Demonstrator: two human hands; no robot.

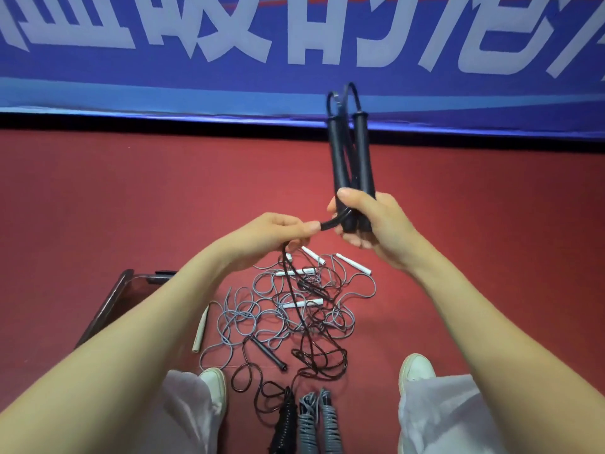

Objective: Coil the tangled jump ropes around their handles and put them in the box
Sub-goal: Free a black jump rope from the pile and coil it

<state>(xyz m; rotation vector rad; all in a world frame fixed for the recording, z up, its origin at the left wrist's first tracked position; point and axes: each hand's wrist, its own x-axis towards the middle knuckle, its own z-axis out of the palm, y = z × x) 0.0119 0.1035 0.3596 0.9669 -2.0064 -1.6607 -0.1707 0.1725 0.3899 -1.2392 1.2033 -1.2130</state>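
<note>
My right hand [373, 224] grips two black jump-rope handles [350, 158] side by side, pointing up and away from me. Its black rope [329, 223] runs from the handles' lower end to my left hand [278, 234], which pinches it; the rest hangs down to the floor. Below lies a tangled pile of grey and black ropes [294, 316] with several white handles [302, 303] and one loose black handle [268, 352]. Coiled rope bundles, one black [284, 421] and two grey [317, 417], lie between my feet. A dark box [108, 306] sits at left, partly hidden by my left forearm.
The floor is red carpet [491, 257]. A blue banner wall [294, 60] with large white characters stands straight ahead. My white shoes [417, 368] flank the pile. A loose white handle [200, 329] lies beside the box.
</note>
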